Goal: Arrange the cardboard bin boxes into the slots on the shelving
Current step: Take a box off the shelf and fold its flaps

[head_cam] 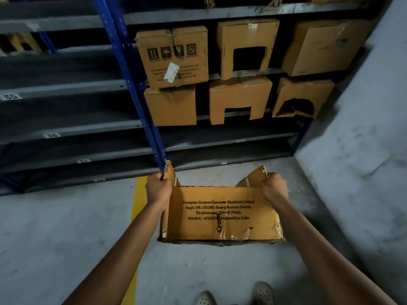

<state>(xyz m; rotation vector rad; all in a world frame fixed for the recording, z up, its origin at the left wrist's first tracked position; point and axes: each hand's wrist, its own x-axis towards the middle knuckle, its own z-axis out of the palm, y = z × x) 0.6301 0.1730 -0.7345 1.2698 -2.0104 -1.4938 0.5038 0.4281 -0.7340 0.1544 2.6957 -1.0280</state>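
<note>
Cardboard bin box (220, 213), flaps (170, 172) in curled fingers of left hand (158, 190), right hand (274, 189); blue upright (141, 102), shelved boxes (174, 58) ahead.

**Lettering Around the Blue Upright**

Left of the blue upright (141, 106), white labels on the grey shelf beams (66, 88) read S5 (11, 96), S6 (51, 135) and S7 (83, 161). A fourth label (99, 180), lower down, is too small to read.

Right of the upright, the upper box (174, 40) bears four handling pictograms (171, 51). Its faint print and its white tag (171, 72) are illegible.

Below the upright's foot, the printed box (220, 212) reads "Crompton Greaves Consumer Electricals Limited, Regd. Off.: 05GBD, Godrej Business District, Pirojshanagar, Vikhroli (West), Mumbai - 40007… Maharashtra India". "Crom" runs vertically across that print.
</note>
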